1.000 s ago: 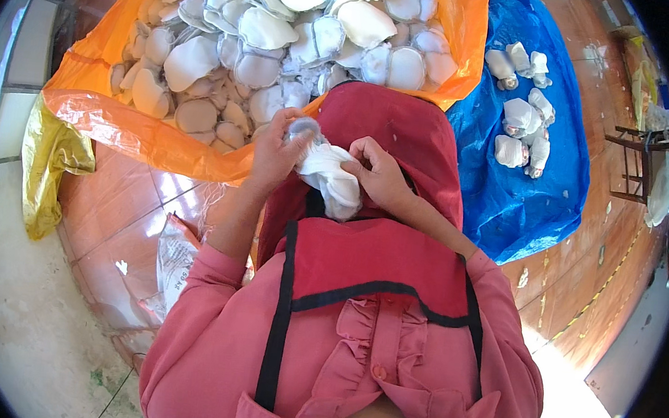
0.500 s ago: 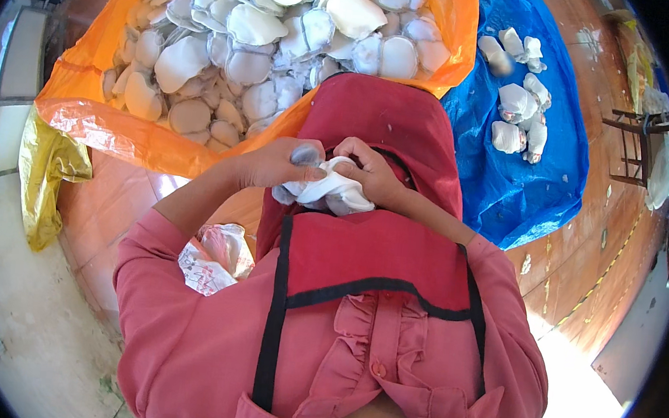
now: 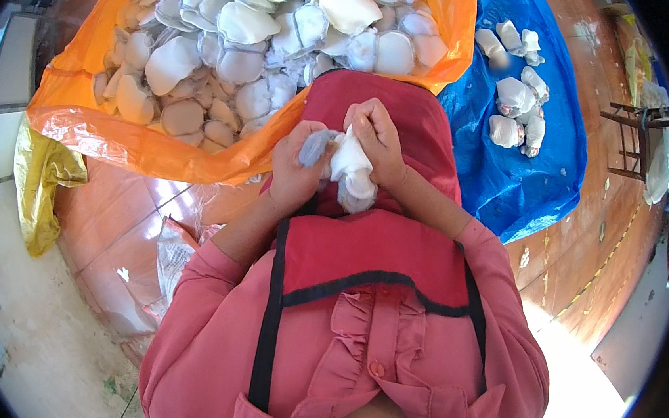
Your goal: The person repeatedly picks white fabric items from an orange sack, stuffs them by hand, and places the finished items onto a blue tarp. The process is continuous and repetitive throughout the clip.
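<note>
Over my lap, both hands grip a twisted white cloth bundle (image 3: 352,167) with fuzzy grey parts showing at its side and lower end. My left hand (image 3: 295,164) is closed on its left side, with a grey fluffy piece sticking out by the thumb. My right hand (image 3: 378,143) wraps round the upper right part, fingers curled. What lies inside the fingers is hidden. Beyond my hands, an orange sheet bag (image 3: 103,129) holds a heap of white rounded pads (image 3: 247,23) with grey fuzzy edges.
A blue sheet (image 3: 539,187) at the right carries several similar white rolled bundles (image 3: 516,97). A red apron (image 3: 378,253) covers my lap. A yellow sack (image 3: 42,183) lies at the left, a white-and-red plastic bag (image 3: 173,259) near my left arm. A dark wooden stool (image 3: 633,144) stands far right.
The white bundle has turned from lying crosswise to hanging more upright. My left hand has come in closer, its forearm now steeper, and my right hand has risen and closed round the cloth.
</note>
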`<state>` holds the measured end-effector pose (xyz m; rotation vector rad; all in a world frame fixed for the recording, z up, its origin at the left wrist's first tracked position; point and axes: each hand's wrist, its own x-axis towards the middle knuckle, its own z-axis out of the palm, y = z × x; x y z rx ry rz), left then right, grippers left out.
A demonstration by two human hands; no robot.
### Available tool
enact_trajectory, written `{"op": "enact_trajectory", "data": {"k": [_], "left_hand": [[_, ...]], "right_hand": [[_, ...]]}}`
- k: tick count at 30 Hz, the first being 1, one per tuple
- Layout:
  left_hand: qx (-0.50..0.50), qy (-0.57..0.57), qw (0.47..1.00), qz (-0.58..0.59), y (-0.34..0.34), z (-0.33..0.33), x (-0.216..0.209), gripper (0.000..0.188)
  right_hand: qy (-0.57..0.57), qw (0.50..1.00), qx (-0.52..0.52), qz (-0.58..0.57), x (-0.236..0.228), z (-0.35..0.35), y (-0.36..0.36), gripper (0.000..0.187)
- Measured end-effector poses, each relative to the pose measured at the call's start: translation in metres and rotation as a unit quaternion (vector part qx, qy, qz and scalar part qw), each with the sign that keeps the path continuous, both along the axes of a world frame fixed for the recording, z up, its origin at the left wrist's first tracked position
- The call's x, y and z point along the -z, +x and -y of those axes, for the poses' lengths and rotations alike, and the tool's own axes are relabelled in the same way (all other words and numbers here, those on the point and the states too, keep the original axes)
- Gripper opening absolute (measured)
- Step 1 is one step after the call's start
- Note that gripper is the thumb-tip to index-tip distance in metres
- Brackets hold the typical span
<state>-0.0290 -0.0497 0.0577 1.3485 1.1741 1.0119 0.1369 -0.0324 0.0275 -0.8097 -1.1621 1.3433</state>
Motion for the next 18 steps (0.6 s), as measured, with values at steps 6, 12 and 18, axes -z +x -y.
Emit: {"op": "enact_trajectory", "data": {"k": [6, 12, 18], "left_hand": [[-0.105, 0.048, 0.993, -0.024, 0.011, -0.019, 0.012, 0.011], [-0.166, -0.059, 0.982, 0.062, 0.005, -0.033, 0.045, 0.015], [-0.106, -0.024, 0.993, -0.045, -0.008, -0.04, 0.041, 0.02]], "right_hand": [[-0.007, 0.989, 0.095, 0.112, 0.0, -0.019, -0.005, 0.024], [0.051, 0.964, 0.14, 0.22, 0.005, -0.018, -0.009, 0.024], [-0.015, 0.969, 0.062, 0.239, 0.018, -0.029, 0.0, 0.027]]}}
